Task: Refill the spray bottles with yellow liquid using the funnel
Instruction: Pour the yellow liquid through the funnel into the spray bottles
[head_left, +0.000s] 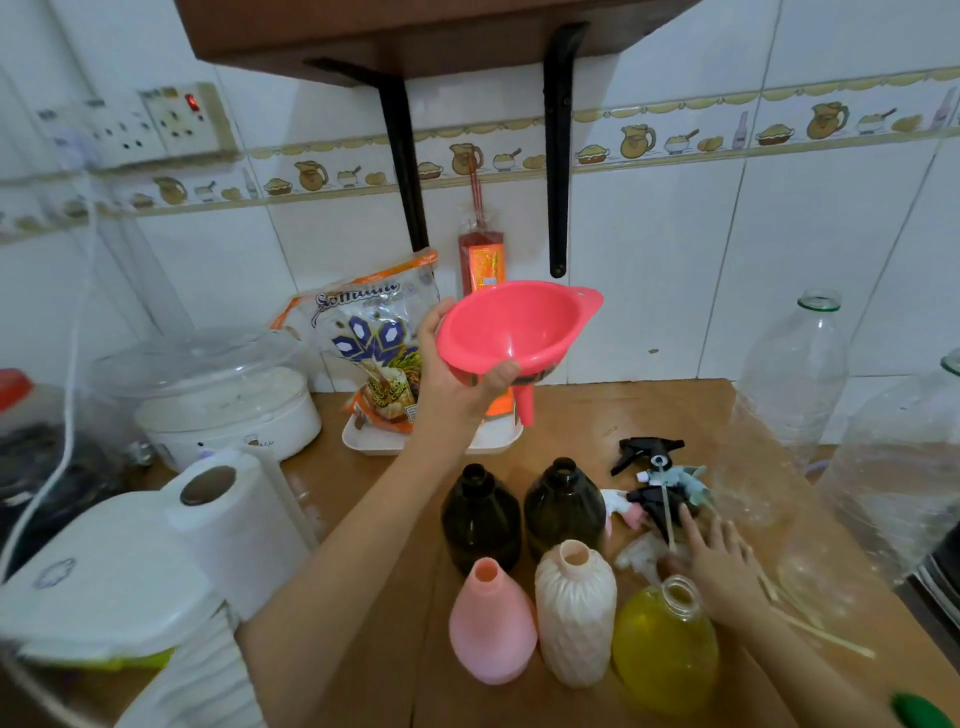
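Left hand (447, 384) grips a pink funnel (511, 332) above the wooden counter (582, 410).
Right hand (719, 566) lies flat, fingers straight, holding nothing, near white wall tiles (649, 270).

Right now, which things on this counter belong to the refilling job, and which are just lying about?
For the job:
pink funnel, held up by the left hand
two dark bottles
pink bottle
cream bottle
bottle of yellow liquid
spray heads, right hand resting there

Lying about:
paper roll
snack bag
rice cooker
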